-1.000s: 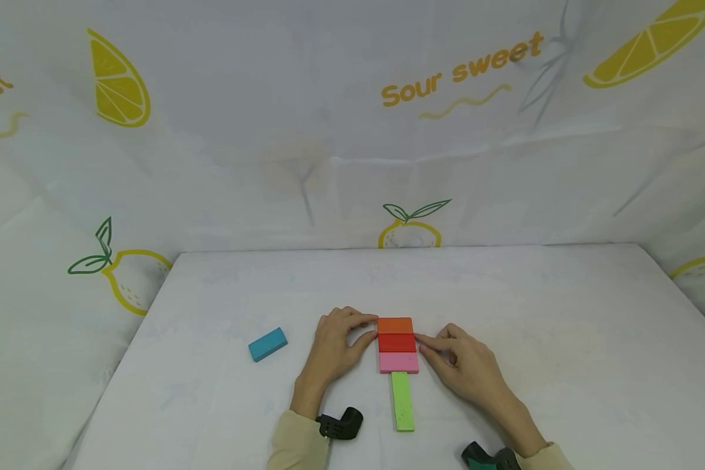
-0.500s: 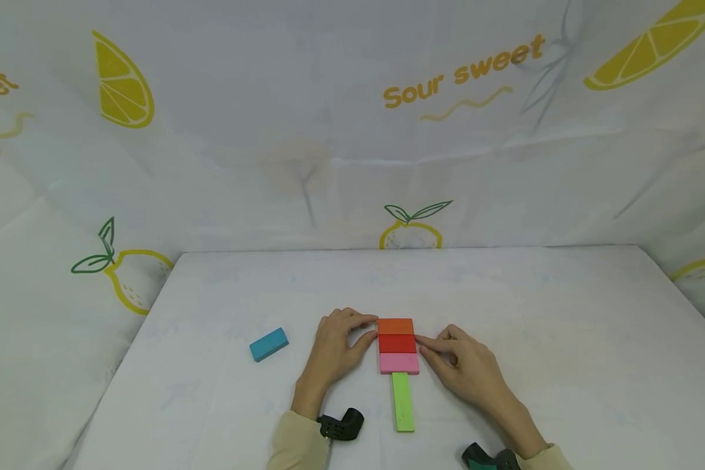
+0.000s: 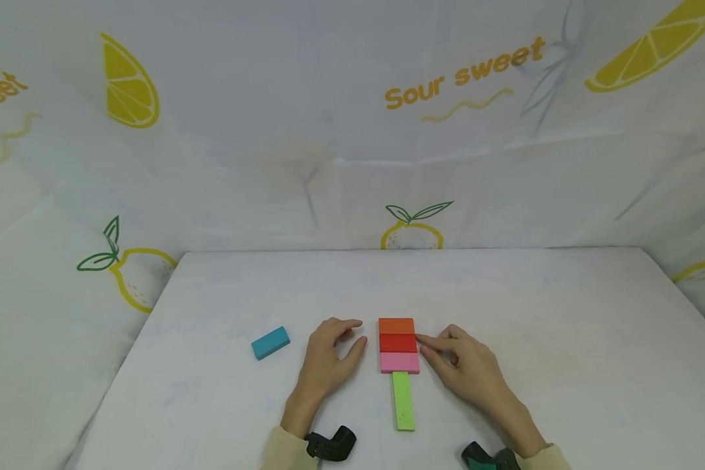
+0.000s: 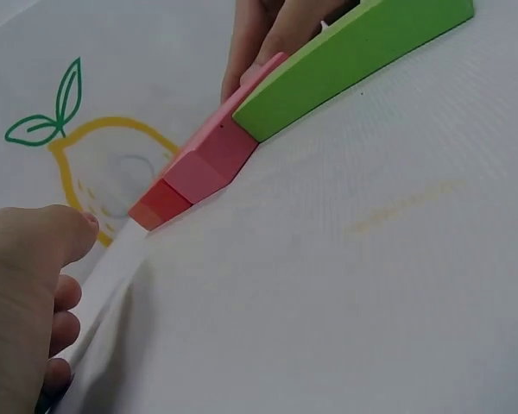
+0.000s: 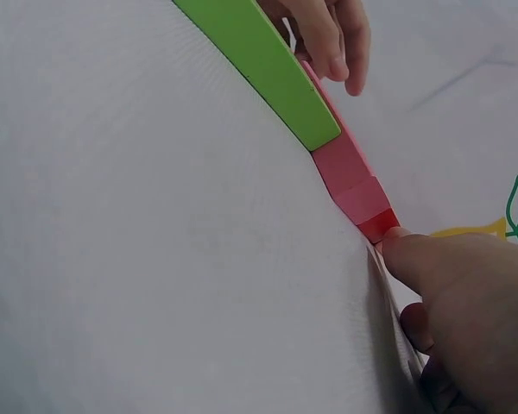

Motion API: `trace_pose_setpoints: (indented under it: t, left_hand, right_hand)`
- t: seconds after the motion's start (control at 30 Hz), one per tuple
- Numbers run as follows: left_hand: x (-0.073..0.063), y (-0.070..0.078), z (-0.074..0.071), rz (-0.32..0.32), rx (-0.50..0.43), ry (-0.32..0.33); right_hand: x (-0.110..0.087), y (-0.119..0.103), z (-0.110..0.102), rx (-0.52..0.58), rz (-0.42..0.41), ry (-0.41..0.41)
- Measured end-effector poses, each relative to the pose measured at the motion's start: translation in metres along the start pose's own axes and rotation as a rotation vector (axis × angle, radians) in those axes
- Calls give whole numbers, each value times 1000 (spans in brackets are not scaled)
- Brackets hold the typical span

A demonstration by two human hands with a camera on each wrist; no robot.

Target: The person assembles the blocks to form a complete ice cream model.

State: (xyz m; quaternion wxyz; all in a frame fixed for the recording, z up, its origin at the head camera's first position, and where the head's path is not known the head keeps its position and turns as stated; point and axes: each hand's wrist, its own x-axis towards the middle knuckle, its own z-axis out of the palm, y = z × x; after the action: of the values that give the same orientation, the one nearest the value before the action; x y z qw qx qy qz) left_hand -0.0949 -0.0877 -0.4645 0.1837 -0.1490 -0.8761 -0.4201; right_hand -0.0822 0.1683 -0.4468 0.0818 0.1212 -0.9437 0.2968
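Note:
Orange (image 3: 396, 326), red (image 3: 397, 343) and pink (image 3: 399, 363) blocks lie flat, edge to edge in a column. A long green block (image 3: 403, 401) runs from the middle of the pink one toward the person. My left hand (image 3: 324, 362) is a short gap left of the column, thumb and index finger spread with nothing between them. On the other side, the index fingertip of my right hand (image 3: 470, 369) touches the right end of the red block, its thumb close below. The right wrist view shows that hand's thumb (image 5: 410, 259) overlapping the red end.
A blue block (image 3: 271, 343) lies slantwise on the white table (image 3: 534, 307), left of my left hand. Behind the table hangs a white cloth (image 3: 241, 163) printed with lemons. A black wrist camera (image 3: 331, 444) sits at my left wrist.
My left hand has let go of the left ends of the orange and red blocks and drawn back to the left. The right hand and the column of blocks stay put.

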Motion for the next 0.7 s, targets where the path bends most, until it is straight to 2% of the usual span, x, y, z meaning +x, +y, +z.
trace_pose_setpoints:
  t: [0.17, 0.4, 0.7]
  left_hand:
    - [-11, -3, -12, -17, -8, 17]
    - [-17, -16, -28, 93, -39, 151]
    - [-17, -32, -55, 124, -11, 199]
  right_hand:
    - [0, 2, 1, -4, -13, 7]
    - [1, 4, 1, -3, -19, 10]
    - [0, 3, 1, 6, -19, 8]
